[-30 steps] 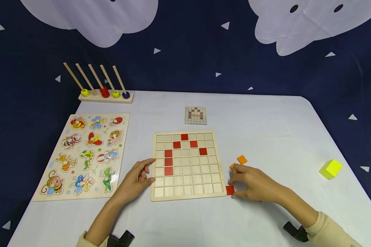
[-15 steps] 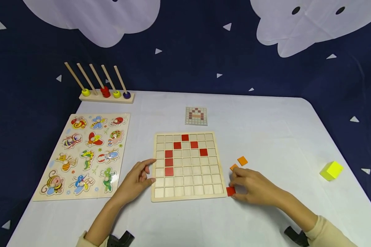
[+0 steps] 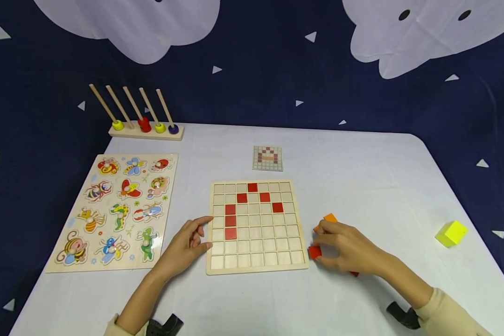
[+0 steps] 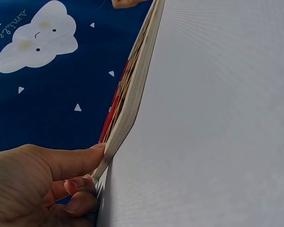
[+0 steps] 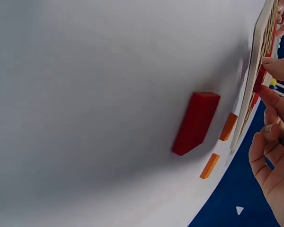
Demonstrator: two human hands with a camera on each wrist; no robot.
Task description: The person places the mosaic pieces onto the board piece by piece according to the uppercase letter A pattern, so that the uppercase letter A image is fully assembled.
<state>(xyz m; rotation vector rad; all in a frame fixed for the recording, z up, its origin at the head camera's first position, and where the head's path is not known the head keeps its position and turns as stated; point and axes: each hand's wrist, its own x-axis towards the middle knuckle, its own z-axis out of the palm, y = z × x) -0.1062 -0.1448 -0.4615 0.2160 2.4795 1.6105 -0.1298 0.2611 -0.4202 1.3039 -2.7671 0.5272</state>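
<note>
A square wooden grid board (image 3: 260, 260) lies mid-table with several red tiles set in its upper and left cells. My left hand (image 3: 185, 247) touches the board's left edge with index finger and thumb; in the left wrist view the thumb (image 4: 78, 161) rests against the edge. Just off the board's right side, my right hand (image 3: 346, 247) pinches a red tile (image 5: 259, 79) between thumb and index finger. Another red tile (image 5: 196, 124) lies on the table under that hand, mostly hidden in the head view. Two orange tiles, one (image 5: 228, 126) nearer the board, lie beyond its fingers.
A small pattern card (image 3: 267, 158) with a red and orange design lies behind the board. To the left are an insect peg puzzle (image 3: 126, 233) and a ring stacker (image 3: 147, 133) with rods. A yellow block (image 3: 451, 233) sits on the right of the white table (image 3: 382, 186).
My right hand has raised the red tile slightly beside the board's right edge, uncovering part of another red tile beneath. My left hand stays at the board's left edge.
</note>
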